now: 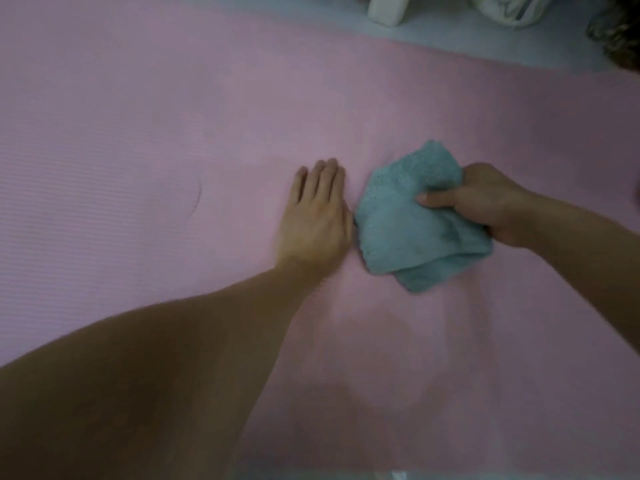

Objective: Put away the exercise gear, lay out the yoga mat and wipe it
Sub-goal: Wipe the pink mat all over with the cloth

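Pink yoga mat (138, 133), pale floor (450, 32), left grip (317, 216) wide, right grip (485, 206) holding cloth (408, 220)

The pink yoga mat (138, 133) lies flat and fills almost all the floor in view. The left hand (317, 216) presses on it, palm down, fingers straight and together. Just beside it the right hand (485, 206) grips a folded blue cloth (412, 220) — thumb on top — and the cloth rests on the mat.

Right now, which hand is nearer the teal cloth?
Right. The right hand grips the teal cloth; the left hand lies flat on the pink mat beside it.
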### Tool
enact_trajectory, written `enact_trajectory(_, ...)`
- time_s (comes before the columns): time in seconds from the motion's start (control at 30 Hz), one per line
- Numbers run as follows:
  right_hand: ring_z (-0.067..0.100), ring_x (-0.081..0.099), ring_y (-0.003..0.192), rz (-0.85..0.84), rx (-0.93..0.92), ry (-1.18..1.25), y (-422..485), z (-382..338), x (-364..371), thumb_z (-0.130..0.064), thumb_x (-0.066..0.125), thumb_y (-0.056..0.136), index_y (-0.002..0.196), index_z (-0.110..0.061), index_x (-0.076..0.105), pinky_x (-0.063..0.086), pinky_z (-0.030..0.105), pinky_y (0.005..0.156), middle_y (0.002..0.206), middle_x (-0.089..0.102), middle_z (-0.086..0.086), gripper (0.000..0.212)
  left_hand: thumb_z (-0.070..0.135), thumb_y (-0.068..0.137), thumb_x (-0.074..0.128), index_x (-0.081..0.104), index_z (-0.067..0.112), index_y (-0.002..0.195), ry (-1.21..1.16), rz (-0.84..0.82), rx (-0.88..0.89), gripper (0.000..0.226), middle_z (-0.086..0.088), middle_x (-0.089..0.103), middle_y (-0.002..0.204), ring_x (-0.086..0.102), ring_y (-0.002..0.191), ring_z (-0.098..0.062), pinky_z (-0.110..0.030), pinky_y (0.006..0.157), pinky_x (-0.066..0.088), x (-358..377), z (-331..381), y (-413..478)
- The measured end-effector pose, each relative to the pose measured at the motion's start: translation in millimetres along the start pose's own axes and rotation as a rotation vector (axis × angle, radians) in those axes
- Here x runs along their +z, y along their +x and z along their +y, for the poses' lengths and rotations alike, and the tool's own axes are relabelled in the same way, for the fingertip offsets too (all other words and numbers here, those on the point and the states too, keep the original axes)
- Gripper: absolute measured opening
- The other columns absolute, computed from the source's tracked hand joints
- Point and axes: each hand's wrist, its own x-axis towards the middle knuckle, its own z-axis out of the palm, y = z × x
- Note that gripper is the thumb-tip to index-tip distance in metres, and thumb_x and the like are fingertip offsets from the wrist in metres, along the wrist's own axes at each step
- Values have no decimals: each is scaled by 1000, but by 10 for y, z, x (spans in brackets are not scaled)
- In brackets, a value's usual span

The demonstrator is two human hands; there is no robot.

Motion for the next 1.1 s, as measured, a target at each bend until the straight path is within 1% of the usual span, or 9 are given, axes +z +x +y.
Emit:
enact_trajectory(0.17, 18, 61, 91, 253, -312, -370, 642, -749, -280, -24, 73, 81, 106, -5, 69, 49, 31, 81, 99, 66, 9, 33, 23, 91, 37, 47, -3, 139, -51, 14, 5, 56, -18, 47, 145, 41, 136, -33, -48, 116, 26, 9, 24, -13)
enact_trajectory(0.3, 24, 63, 93, 625, -604, -586, 1076, -1192, -430, -31, 49, 83, 102, -8, 67, 45, 40, 73, 98, 68, 19, 35, 23, 91, 37, 48, -3, 139, -51, 12, 2, 55, -18, 47, 145, 42, 136, -33, -48, 116, 27, 0, 22, 6)
enact_trajectory(0.43, 23, 61, 95, 845, -795, -612, 1316, -1252, -418, -16, 48, 82, 109, -16, 62, 40, 34, 69, 101, 68, 6, 31, 23, 90, 38, 51, -4, 137, -61, 59, -2, 55, -18, 50, 143, 44, 135, -33, -49, 114, 30, 36, 26, 15)
enact_trajectory(0.53, 34, 54, 115, 691, -709, -695, 1533, -998, -207, 1, 44, 84, 132, -21, 53, 44, 39, 91, 127, 59, 13, 53, 24, 91, 37, 51, -3, 137, -52, 63, -7, 55, -17, 50, 143, 44, 135, -32, -49, 114, 30, 48, 18, 15)
enact_trajectory(0.6, 37, 41, 131, 496, -583, -840, 1685, -739, -29, 4, 44, 86, 144, -16, 40, 36, 44, 107, 144, 43, 20, 62, 25, 91, 38, 51, -2, 137, -50, 66, -4, 55, -17, 50, 144, 44, 135, -32, -49, 115, 30, 58, 13, 9)
enact_trajectory(0.67, 36, 25, 141, 441, -570, -901, 1777, -582, 52, 6, 45, 83, 149, -14, 31, 27, 44, 114, 155, 27, 17, 70, 26, 91, 39, 50, -2, 138, -45, 61, -1, 56, -17, 48, 145, 43, 136, -32, -49, 115, 29, 64, 13, 3)
enact_trajectory(0.83, 38, 35, 136, 426, -551, -878, 1592, -537, 13, 7, 45, 83, 149, -17, 32, 31, 41, 110, 156, 24, 15, 71, 25, 91, 40, 51, -3, 137, -36, 68, 7, 54, -18, 49, 144, 44, 135, -33, -50, 114, 31, 30, 34, 8)
enact_trajectory(1.0, 42, 47, 127, 459, -674, -794, 956, -138, 340, 14, 53, 71, 138, -7, 49, 40, 46, 103, 143, 43, 23, 71, 25, 90, 40, 52, -3, 136, -37, 55, 1, 55, -18, 50, 143, 45, 134, -33, -50, 114, 31, 19, 25, -2)
enact_trajectory(1.1, 41, 55, 119, 439, -695, -824, 755, 20, 293, -6, 46, 73, 137, -16, 52, 47, 45, 95, 138, 52, 18, 65, 25, 91, 40, 53, -3, 135, -27, 60, 5, 54, -19, 51, 142, 46, 133, -34, -51, 113, 32, 34, 29, -24)
